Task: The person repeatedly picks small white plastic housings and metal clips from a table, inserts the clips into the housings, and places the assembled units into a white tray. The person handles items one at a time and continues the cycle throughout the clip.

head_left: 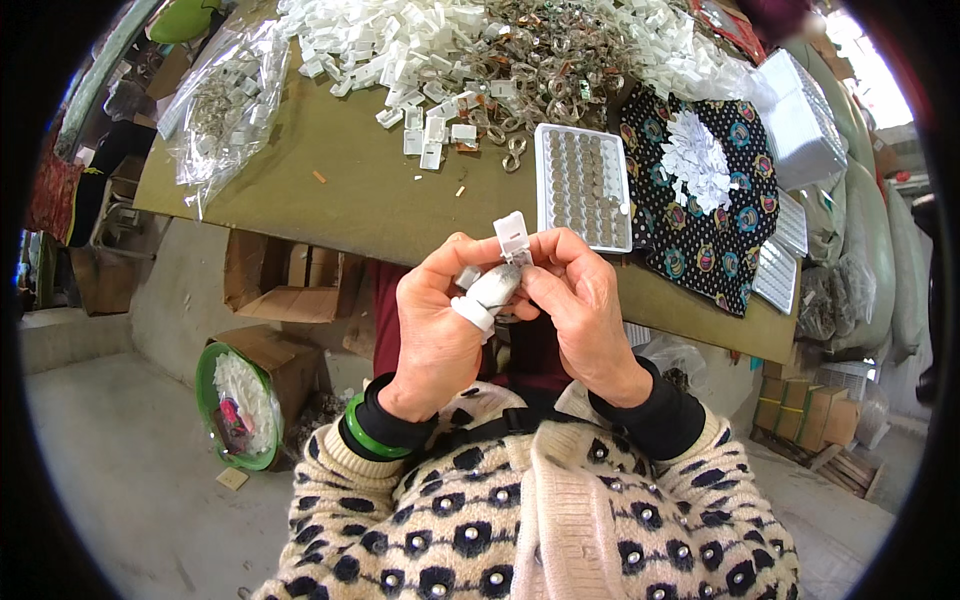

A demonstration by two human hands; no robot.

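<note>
Both hands meet in front of me, just off the table's near edge. My left hand grips a small white plastic case, whose flap stands up above the fingertips. A dirty white covering wraps the left thumb. My right hand pinches the lower part of the same case, its thumb and forefinger pressed close to the left thumb. Whatever lies inside the case is hidden by the fingers. Another small white piece shows among the left fingers. Beyond the hands, a white tray holds rows of round, coin-like metal pieces.
A heap of white plastic cases and a pile of clear-brown looped parts cover the table's far side. On the right, a patterned cloth carries white slips. Stacked trays stand beyond. A green basin sits on the floor.
</note>
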